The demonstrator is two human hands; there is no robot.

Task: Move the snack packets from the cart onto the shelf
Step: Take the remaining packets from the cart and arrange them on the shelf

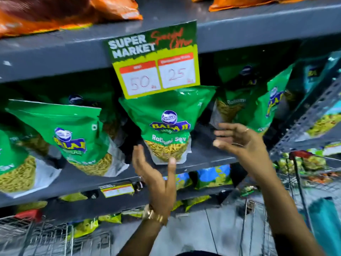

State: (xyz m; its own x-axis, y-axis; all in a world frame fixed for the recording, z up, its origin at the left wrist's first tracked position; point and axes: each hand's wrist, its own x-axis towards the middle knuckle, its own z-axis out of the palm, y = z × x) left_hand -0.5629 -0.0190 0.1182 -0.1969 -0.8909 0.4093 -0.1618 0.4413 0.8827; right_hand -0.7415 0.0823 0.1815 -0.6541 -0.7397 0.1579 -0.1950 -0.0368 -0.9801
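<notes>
A green snack packet (167,124) stands upright on the grey shelf (208,156), right under a price sign. My left hand (156,174) is open just below it, thumb tip touching its bottom edge. To its right, my right hand (238,139) is open with fingers spread, holding nothing. More green packets stand on the same shelf at the left (73,137) and at the right (265,108). The wire cart (302,172) with packets in it is at the lower right.
A green and yellow price sign (156,61) hangs from the upper shelf edge. Orange packets (55,13) lie on the top shelf. Blue and yellow packets (212,176) fill the lower shelves. Another wire basket (46,237) sits at the bottom left.
</notes>
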